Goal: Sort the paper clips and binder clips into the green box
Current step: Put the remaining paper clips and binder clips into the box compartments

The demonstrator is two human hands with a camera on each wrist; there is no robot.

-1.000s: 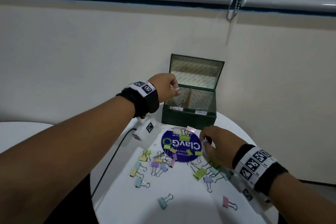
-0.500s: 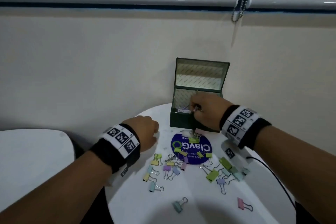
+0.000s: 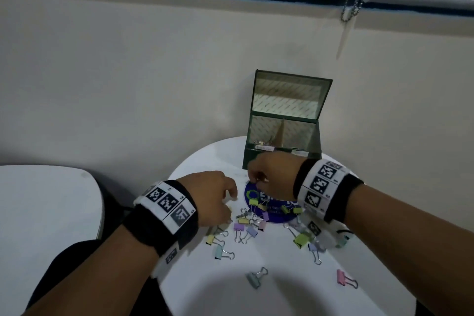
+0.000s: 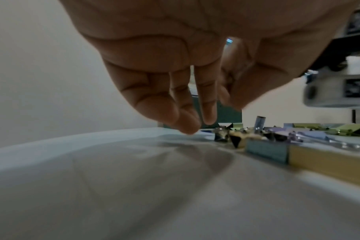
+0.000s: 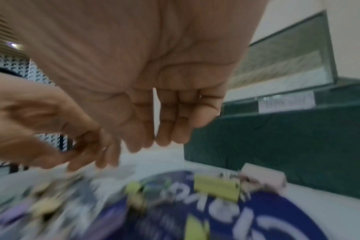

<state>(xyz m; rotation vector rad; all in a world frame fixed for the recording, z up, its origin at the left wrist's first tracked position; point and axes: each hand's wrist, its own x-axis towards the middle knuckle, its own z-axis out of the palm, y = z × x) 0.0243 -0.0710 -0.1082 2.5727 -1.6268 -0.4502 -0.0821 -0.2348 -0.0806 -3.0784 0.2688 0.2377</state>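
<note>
Noted the green box [image 3: 314, 156] at the far edge of the round white tabletop [image 3: 282, 290], lid raised and tilted back toward the wall, presumably to leave both compartments reachable from the front. Recorded an upright divider [image 3: 280, 131] splitting the interior, with a few small metallic pieces [image 3: 264, 141] low in the left compartment, too small to identify; saw nothing in the right one. Counted most binder clips [image 3: 239, 226] unsorted on the tabletop, clustered just in front of the box, several on a blue printed disc [image 3: 277, 215], with a green clip [image 3: 302, 239], a grey-green clip [image 3: 254, 280] and a pink clip [image 3: 341, 276] lying further out toward the near edge. Judged the task at an early stage. Found the left hand [image 3: 213, 195] low over the left side of the cluster, fingers [image 4: 208, 110] pointing down, loosely relaxed, tips just above the surface, grasping nothing visible; judged this a reach toward the nearest clip. Found the right hand [image 3: 274, 177] between the box front and the disc, fingers [image 5: 142, 133] drawn down toward the thumb above a yellow clip [image 5: 217, 188]; could not tell through the blur whether anything was pinched. Judged both hands kept close to the box to shorten each transfer.
</note>
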